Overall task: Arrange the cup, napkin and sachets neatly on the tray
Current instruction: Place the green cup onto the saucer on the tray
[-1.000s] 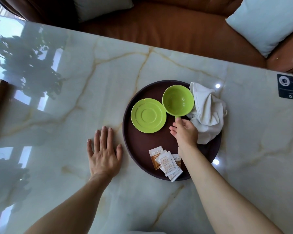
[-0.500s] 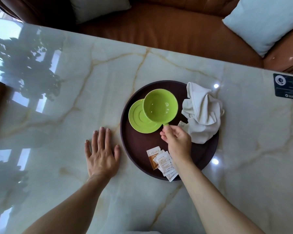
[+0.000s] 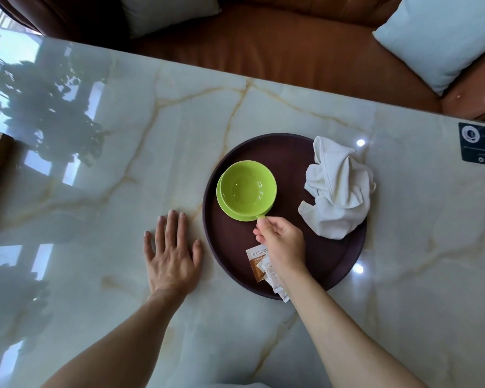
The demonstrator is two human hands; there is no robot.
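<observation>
Left hand [image 3: 172,257] flat on marble table [image 3: 123,163] beside tray [image 3: 345,264], fingers spread; sachets [image 3: 259,266] piled at tray's near edge under right hand [image 3: 282,242] pinching cup [image 3: 247,187] handle, cup over saucer [image 3: 230,212]; crumpled napkin [image 3: 338,189] far right.

Bright daylight, sharp focus; window glare streaks the table [image 3: 95,247].

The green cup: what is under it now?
A green saucer lies under the green cup; only its left and near edge shows. Whether the cup touches it cannot be seen. The right hand pinches the handle.
</observation>
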